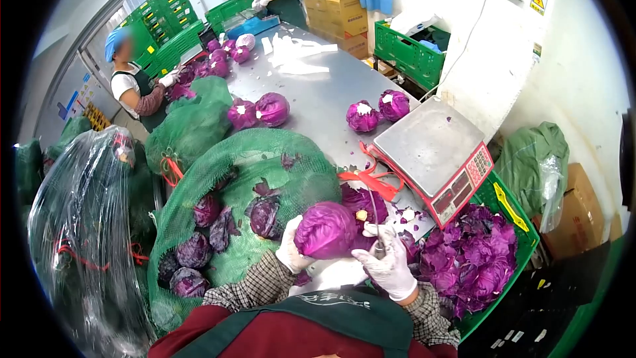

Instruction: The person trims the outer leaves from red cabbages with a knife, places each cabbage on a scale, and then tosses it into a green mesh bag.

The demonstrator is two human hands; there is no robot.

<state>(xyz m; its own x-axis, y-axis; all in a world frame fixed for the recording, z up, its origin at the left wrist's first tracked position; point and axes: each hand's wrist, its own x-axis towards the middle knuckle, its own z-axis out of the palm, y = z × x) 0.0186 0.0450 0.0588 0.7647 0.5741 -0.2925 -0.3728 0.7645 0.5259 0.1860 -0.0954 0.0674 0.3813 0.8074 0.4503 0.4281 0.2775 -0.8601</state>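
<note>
My left hand (291, 246), in a white glove, is wrapped round the left side of a purple cabbage (326, 230) in front of my apron. My right hand (391, 266), also gloved in white, is closed on a knife (376, 219) whose thin blade points up, just right of that cabbage. Behind the blade sits another cabbage (361, 200) with a pale cut stem. To the left, a green mesh sack (265, 152) lies open with several dark cabbages (193, 250) in it. Loose purple leaves (469, 258) fill a green crate at the right.
A scale (434, 152) stands right of the metal table (318, 103). Two trimmed cabbages (363, 117) are beside it. Two co-workers stand at the table's far left and far end. Plastic-wrapped sacks (86, 225) are at the left, a green crate (411, 53) at the back right.
</note>
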